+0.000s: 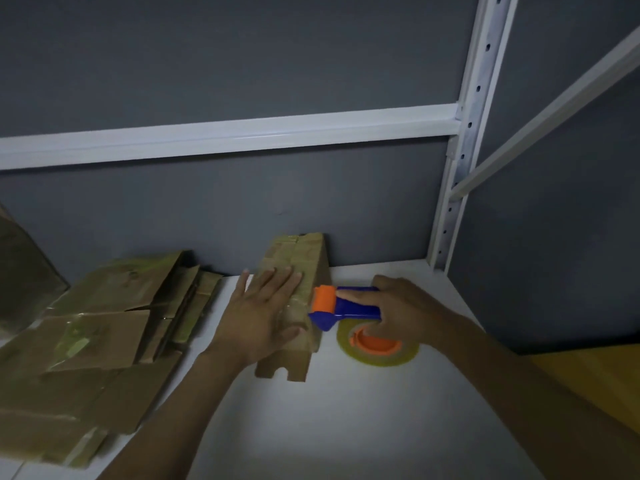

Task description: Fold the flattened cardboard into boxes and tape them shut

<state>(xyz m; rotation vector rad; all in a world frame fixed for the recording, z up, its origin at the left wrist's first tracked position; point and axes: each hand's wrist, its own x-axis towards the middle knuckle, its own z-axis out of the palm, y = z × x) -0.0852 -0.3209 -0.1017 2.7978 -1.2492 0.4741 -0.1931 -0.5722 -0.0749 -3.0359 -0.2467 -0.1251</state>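
The small box (301, 258) stands on the white tabletop (363, 410), its far end against the grey wall (242, 46). It is brown corrugated cardboard, long and narrow, with glossy clear tape over its top face and notched flap edges at the near end. The left grip (258, 317) lies flat on that top face with its fingers straight and spread, pressing down and clasping nothing.

The right grip (405, 306) is curled round the tape dispenser (346, 311), a blue plastic body with an orange roller at its nose. The forefinger lies straight along the top, and the roller touches the right edge of the box. Under the dispenser hangs the tape roll (405, 355), a yellowish translucent ring on an orange hub, close above the tabletop; it is blurred.

To the left lies a loose pile of flattened cardboard (104, 327), creased, patched with shiny tape, and overlapping at odd angles. A narrow strip of bare tabletop parts it from the box. The near half of the tabletop is smooth and matte. A white perforated metal post (464, 133) rises at the far right corner, with a white rail across the wall.
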